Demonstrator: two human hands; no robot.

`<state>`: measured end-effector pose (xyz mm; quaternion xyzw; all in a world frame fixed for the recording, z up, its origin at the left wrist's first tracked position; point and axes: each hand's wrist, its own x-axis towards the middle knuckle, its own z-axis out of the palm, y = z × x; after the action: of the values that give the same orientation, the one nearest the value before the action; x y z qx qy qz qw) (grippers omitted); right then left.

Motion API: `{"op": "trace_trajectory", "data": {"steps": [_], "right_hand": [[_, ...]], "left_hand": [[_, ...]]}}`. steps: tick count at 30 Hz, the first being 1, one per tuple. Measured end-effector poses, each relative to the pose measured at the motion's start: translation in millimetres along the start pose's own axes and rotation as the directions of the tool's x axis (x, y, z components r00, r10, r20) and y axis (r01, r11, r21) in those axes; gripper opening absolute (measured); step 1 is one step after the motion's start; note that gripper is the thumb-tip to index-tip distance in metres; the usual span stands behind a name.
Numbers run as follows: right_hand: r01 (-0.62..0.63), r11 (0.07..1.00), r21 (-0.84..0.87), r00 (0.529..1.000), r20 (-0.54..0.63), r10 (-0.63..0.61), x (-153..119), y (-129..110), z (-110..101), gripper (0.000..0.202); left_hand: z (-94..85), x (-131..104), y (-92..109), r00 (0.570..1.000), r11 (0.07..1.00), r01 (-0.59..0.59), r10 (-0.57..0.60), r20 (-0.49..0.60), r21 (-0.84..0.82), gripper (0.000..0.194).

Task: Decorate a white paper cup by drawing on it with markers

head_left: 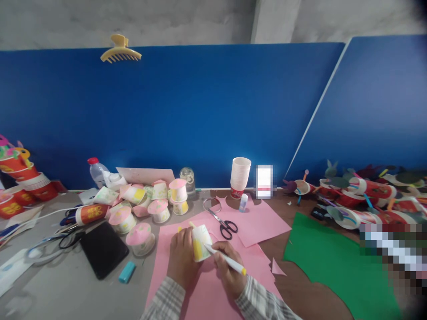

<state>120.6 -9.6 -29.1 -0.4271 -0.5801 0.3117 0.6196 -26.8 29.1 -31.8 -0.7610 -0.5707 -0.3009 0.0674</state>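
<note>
My left hand (183, 255) grips a white paper cup (202, 242) that lies on its side, tilted, with yellow colouring on its wall. A white marker with a yellow end (233, 263) is held in my right hand (230, 269), its tip at the cup's side. Both hands are over a sheet of pink paper (207, 302). Just beyond them rests a pair of scissors (222, 222) with black handles. To the left stand several decorated paper cups with pink paper tops, one of the nearest being this cup (141, 240).
A glue stick (243, 203) and a stack of paper cups (240, 177) stand behind. At left lie a black tablet-like slab (104, 250) and a turquoise block (127, 272). Green paper (327, 258) and several red cup crafts (376, 195) lie at right. A blue partition (207, 111) rises behind.
</note>
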Motion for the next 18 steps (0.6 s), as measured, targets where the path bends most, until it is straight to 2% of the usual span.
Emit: {"op": "trace_trajectory", "data": {"steps": [18], "right_hand": [[-0.009,1.000,-0.015,0.999,0.037,0.009,-2.5,4.7,-0.9,0.012]], "left_hand": [[-3.1,2.3,2.1,1.000,0.999,-0.017,0.018,-0.016,0.042,0.056]]}}
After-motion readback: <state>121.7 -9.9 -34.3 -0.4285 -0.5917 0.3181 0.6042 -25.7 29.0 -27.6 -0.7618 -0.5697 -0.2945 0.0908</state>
